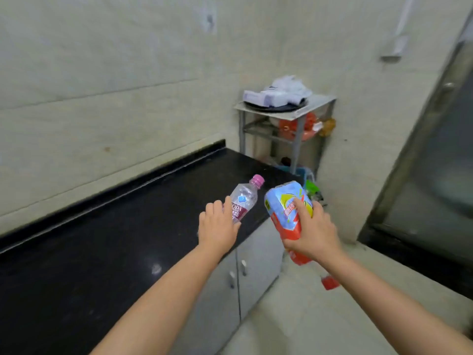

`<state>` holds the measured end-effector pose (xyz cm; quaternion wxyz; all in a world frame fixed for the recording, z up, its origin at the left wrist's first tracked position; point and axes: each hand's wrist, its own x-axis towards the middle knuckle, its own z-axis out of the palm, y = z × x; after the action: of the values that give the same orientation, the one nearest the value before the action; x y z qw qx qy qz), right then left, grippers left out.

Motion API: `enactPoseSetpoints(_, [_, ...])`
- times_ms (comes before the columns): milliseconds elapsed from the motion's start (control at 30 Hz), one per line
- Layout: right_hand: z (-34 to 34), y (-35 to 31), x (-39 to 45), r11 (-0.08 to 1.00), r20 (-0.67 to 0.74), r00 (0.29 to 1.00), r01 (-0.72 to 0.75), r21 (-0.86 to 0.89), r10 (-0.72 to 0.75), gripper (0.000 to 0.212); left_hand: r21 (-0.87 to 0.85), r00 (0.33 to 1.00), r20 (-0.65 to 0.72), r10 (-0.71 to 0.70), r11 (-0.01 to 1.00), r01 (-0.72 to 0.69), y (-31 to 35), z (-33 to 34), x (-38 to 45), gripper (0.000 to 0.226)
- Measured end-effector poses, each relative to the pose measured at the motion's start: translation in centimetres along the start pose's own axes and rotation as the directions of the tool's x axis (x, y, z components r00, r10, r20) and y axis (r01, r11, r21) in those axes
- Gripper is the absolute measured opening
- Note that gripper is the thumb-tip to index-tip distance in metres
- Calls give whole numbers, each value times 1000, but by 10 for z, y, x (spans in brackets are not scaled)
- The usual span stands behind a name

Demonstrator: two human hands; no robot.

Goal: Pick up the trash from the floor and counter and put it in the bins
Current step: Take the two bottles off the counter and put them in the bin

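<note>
A clear plastic soda bottle [243, 198] with a pink cap and a purple label is held over the black counter [102, 242] near its right end, with my left hand [217, 224] closed around its lower half. My right hand [311, 231] grips a large plastic bottle [286, 208] with a blue, yellow and red label, held bottom-up beyond the counter's right edge; its red cap [330, 282] points down toward the floor. No bin is clearly visible.
Grey cabinet doors [245, 272] sit under the counter. A metal rack [286, 116] in the corner holds a dark pan with white packets and orange items below. Blue and green things [311, 184] lie at its foot. A dark door [435, 162] stands at right.
</note>
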<state>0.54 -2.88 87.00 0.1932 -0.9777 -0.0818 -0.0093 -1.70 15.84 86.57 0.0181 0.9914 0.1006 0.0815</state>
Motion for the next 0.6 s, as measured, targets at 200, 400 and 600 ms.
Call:
enactPoseSetpoints(200, [-75, 197, -31, 952, -135, 954, -284, -112, 269, 91, 111, 884, -131, 449, 893, -437, 225, 37, 27, 81])
enactPoseSetpoints(400, [-96, 340, -49, 834, -180, 834, -543, -95, 522, 90, 81, 755, -59, 653, 757, -649, 396, 70, 45, 75])
enactPoseSetpoints(600, [-83, 504, -49, 575, -227, 578, -814, -89, 784, 84, 14, 543, 92, 835, 544, -839, 575, 127, 79, 77])
